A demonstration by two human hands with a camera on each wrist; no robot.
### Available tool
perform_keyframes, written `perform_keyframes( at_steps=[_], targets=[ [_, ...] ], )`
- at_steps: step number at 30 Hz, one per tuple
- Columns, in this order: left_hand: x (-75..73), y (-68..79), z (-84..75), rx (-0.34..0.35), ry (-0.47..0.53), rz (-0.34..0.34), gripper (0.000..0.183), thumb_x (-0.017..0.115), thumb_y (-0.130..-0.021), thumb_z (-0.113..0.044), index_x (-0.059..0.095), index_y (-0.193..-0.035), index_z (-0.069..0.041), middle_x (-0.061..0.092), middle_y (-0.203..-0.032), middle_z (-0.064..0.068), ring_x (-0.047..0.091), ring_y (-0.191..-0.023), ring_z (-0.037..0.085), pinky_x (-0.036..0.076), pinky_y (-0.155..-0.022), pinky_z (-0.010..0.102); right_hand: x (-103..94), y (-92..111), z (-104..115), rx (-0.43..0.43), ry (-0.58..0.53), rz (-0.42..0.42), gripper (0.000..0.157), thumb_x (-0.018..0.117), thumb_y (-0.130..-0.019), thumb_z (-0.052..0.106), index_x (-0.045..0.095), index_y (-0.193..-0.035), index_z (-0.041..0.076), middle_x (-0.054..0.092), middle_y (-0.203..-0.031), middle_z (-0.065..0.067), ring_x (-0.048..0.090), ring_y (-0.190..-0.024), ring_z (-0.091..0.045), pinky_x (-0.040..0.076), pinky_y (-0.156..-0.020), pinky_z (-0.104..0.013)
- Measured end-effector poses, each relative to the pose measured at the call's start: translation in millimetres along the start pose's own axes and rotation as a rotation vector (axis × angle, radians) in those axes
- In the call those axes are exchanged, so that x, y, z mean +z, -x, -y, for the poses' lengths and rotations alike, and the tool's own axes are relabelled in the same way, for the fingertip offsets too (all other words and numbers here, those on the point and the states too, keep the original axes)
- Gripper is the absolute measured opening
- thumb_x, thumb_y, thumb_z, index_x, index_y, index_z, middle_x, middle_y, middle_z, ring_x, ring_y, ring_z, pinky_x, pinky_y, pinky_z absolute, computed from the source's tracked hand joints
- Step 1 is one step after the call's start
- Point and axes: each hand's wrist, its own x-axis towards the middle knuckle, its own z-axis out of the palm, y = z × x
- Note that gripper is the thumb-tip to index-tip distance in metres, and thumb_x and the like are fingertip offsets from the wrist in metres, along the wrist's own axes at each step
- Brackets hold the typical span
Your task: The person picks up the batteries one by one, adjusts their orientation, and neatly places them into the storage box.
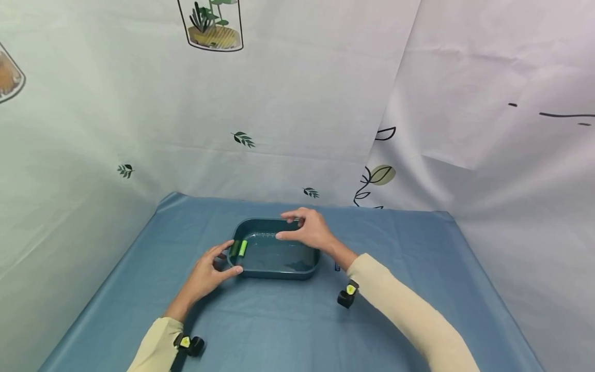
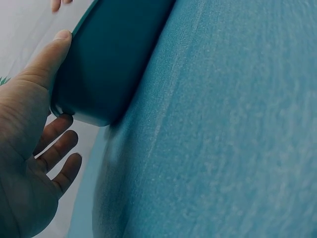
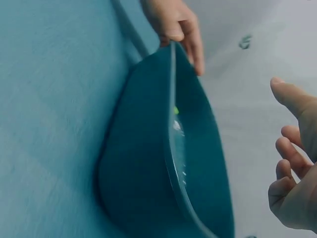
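A dark teal tray (image 1: 279, 274) with rounded corners sits on the cloth. My left hand (image 1: 208, 273) holds its left end, the thumb at the near rim and the fingers around the corner; the left wrist view shows thumb and forefinger touching it. Inside, at the left end, lies a small bright green cylinder (image 1: 243, 248), shaped like a battery, with a dark green one (image 1: 235, 248) beside it against the wall. Above the tray's right half hovers my right hand (image 1: 310, 227), thumb and fingers apart with nothing between them. The right wrist view shows it clear of the rim.
Just right of the tray, a small dark blue item (image 1: 337, 267) lies on the cloth, partly hidden by the right wrist. Blue cloth (image 1: 279, 320) covers the table. White curtains (image 1: 302, 103) with printed plants stand behind and at both sides.
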Motion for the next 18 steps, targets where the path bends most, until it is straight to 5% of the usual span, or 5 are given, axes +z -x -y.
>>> perform_keyframes(
  at_steps=[12, 18],
  targets=[
    [0.6, -1.2, 1.4, 0.031, 0.021, -0.002, 0.084, 0.086, -0.083, -0.042, 0.049, -0.153, -0.015, 0.051, -0.148, 0.019, 0.06, -0.113, 0.036, 0.053, -0.083, 0.054, -63.8, 57, -19, 0.037, 0.054, -0.135, 0.053, 0.088, -0.081, 0.042, 0.072, -0.129, 0.026, 0.066, -0.115, 0.002, 0.056, -0.097, -0.018, 0.048, -0.074, -0.04],
    [0.5, -0.8, 2.3, 0.03, 0.023, -0.002, 0.084, 0.085, -0.084, -0.042, 0.048, -0.154, -0.015, 0.05, -0.148, 0.02, 0.061, -0.111, 0.036, 0.053, -0.084, 0.055, -89.9, 81, -39, 0.071, 0.052, -0.167, 0.053, 0.087, -0.083, 0.037, 0.071, -0.132, 0.023, 0.067, -0.121, -0.004, 0.059, -0.101, -0.019, 0.051, -0.083, -0.041]
  ],
)
